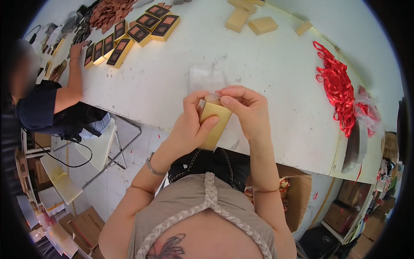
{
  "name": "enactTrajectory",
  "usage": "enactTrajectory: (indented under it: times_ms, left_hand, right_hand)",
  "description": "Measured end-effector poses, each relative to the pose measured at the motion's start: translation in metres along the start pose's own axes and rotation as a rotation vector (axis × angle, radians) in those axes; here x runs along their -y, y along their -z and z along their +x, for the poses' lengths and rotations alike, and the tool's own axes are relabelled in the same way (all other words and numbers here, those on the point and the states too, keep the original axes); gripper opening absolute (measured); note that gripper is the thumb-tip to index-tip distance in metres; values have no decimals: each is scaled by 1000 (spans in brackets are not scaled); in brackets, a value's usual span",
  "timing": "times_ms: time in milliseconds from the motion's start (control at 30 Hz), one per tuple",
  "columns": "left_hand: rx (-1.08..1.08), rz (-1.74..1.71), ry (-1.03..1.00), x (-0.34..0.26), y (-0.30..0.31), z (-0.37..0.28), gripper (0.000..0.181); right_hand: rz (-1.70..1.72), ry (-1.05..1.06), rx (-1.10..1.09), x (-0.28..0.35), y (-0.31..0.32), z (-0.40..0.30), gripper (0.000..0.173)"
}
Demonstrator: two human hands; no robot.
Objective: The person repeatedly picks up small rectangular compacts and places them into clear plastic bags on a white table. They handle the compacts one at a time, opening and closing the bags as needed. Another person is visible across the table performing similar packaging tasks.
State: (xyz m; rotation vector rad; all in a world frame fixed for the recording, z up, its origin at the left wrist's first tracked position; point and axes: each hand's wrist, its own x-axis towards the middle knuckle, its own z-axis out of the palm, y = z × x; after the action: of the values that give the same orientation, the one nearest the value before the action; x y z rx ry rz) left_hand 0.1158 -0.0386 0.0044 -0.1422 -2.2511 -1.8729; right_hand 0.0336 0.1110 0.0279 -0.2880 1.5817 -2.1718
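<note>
My left hand (195,124) is closed around a gold box (217,124), its thumb lying across the face. The box is tilted over the near edge of the white table. At its far end, the fingertips of my right hand (247,108) pinch a clear plastic piece, which may be a film or sleeve around the box. My left index finger also touches that end. Just beyond the hands, a translucent plastic sheet or stack of sleeves (205,77) lies on the table.
Gold boxes with dark, windowed tops (139,34) stand at the back left, near a reddish heap (110,13). A co-worker (48,100) sits left. Plain gold boxes (263,25) lie at the back; red ribbons (338,90) lie right. An open carton (299,200) stands below the table.
</note>
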Motion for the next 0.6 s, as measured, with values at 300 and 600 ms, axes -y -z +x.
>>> enactTrajectory:
  times_ms: [300, 600]
  left_hand:
    - [36, -199, 41, -1, 11, 2, 49]
    - [-401, 172, -183, 9, 26, 33, 47]
  right_hand:
    - [-57, 89, 70, -5, -3, -19, 19]
    - [-849, 502, -571, -27, 67, 55, 47]
